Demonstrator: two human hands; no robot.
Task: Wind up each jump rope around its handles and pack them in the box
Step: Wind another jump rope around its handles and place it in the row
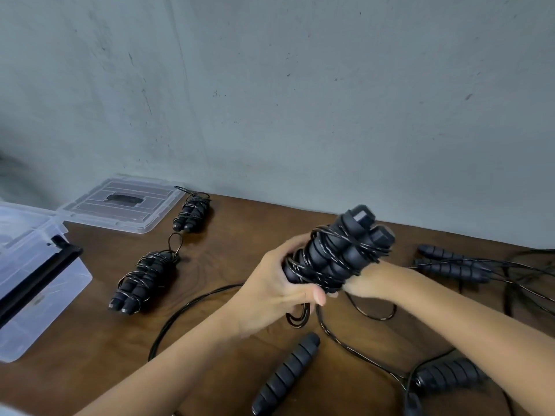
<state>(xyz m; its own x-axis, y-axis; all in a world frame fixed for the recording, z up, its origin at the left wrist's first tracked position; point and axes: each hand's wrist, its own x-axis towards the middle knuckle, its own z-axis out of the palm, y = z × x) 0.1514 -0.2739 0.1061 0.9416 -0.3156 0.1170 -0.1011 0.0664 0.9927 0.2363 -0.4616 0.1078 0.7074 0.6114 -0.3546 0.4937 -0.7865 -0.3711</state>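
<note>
I see left hand (271, 291) clenched round the wound jump rope (336, 255), right hand (365, 283) grasping beneath, handles angled up-right over bench (240, 235), no readable labels

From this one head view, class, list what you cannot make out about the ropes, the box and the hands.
- Inside of the clear box: cut off by the left edge, walls blurred.
- Right hand fingers: hidden behind the wound jump rope.
- Handle at bottom: cropped by the frame.
- Loose ropes at right: run off the edge.
</note>
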